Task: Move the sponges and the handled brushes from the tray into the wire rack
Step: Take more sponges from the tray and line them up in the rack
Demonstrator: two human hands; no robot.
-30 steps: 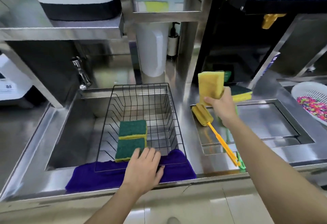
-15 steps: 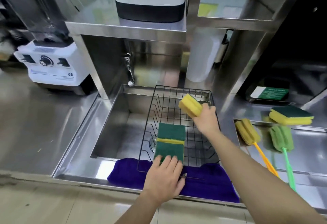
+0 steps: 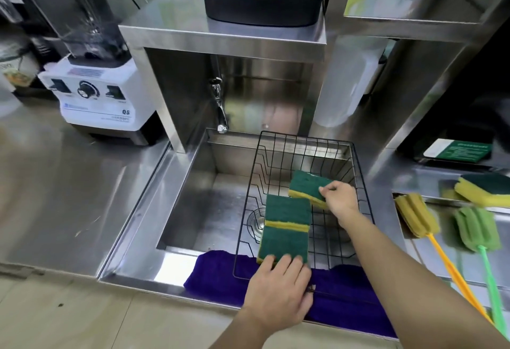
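1. The wire rack [image 3: 278, 155] is black, with an open grid of thin bars, and sits in the steel sink [image 3: 193, 197] with its near edge on a purple cloth [image 3: 215, 274].
2. The right hand [image 3: 340, 199] reaches into the rack and pinches a sponge [image 3: 307, 186] by its right end; the sponge is tilted, dark green on top and yellow beneath.
3. Two more sponges [image 3: 285, 227] lie in the rack end to end, green side up, with a yellow edge showing between them.
4. The left hand [image 3: 278, 293] rests flat on the rack's near rim, fingers spread and loose, fingertips touching the nearest sponge; it grips nothing.
5. To the right, the tray [image 3: 452, 249] is recessed in the steel tabletop.
6. A yellow brush [image 3: 416, 214] with an orange handle and a green brush [image 3: 477, 228] with a green handle lie in it side by side.
7. One more sponge [image 3: 484, 191], yellow with a green top, sits on the tray's far edge.
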